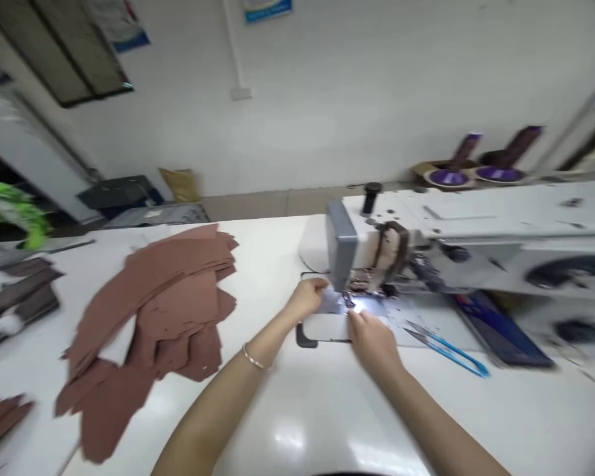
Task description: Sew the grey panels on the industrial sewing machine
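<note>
A white sewing machine [476,215] stands at the right, with a lit needle area above its metal plate [327,327]. Just left of the needle, my left hand [308,295] has its fingers pressed together; a bracelet circles that wrist. My right hand [373,336] is closed at the near side of the needle, its fingertips by the light. Whatever either hand holds is too small and blurred to name. Blue-handled thread snips [449,347] lie to the right of my right hand.
Stacked brown fabric pieces [178,284] spread over the white table [272,403] at the left. A dark blue flat box [503,330] lies under the machine arm. Two purple-based thread cones [463,158] [513,155] stand behind the machine. Dark grey pieces [24,291] sit far left.
</note>
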Demonstrator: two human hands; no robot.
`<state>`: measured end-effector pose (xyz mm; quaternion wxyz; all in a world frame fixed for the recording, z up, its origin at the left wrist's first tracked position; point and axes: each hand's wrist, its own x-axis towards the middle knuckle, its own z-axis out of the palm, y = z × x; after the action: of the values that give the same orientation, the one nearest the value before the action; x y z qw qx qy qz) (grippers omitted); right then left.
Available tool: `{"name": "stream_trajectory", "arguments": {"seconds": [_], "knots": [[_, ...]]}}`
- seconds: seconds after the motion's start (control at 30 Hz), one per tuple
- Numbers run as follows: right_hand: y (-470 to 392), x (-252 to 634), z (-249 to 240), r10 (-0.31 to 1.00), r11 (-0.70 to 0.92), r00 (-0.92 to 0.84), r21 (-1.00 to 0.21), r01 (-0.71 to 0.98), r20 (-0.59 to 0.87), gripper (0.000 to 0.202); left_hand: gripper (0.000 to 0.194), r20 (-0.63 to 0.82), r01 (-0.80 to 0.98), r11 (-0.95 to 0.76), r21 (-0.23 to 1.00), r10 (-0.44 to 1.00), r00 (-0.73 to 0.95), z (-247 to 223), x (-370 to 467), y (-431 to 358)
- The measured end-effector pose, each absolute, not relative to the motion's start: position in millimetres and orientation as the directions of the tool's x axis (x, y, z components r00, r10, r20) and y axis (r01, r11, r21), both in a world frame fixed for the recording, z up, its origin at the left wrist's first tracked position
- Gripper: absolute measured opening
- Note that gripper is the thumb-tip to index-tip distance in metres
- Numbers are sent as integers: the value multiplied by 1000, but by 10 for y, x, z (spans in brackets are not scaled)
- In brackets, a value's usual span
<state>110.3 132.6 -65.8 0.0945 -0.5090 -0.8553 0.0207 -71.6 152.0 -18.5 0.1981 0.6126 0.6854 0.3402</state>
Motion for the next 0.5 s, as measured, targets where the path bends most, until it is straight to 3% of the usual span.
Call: {"name": "stream_trajectory", "arguments": {"seconds": [0.1,0.27,0.33,0.5], "knots": [[1370,1107,-766,845,525,-497,-132,841,197,23,35,277,769,85,633,903,-328,-78,-1329,934],[1355,1099,-773,851,519,-495,-131,845,174,26,38,468,761,366,536,621,-629,417,-2816,-25],[1347,1090,-757,859,505,-484,-129,853,164,27,37,460,734,459,501,577,-675,574,-3325,-228],[1340,1073,-738,872,484,-462,-146,863,160,27,24,305,734,516,442,683,-664,628,-3861,-397]]}}
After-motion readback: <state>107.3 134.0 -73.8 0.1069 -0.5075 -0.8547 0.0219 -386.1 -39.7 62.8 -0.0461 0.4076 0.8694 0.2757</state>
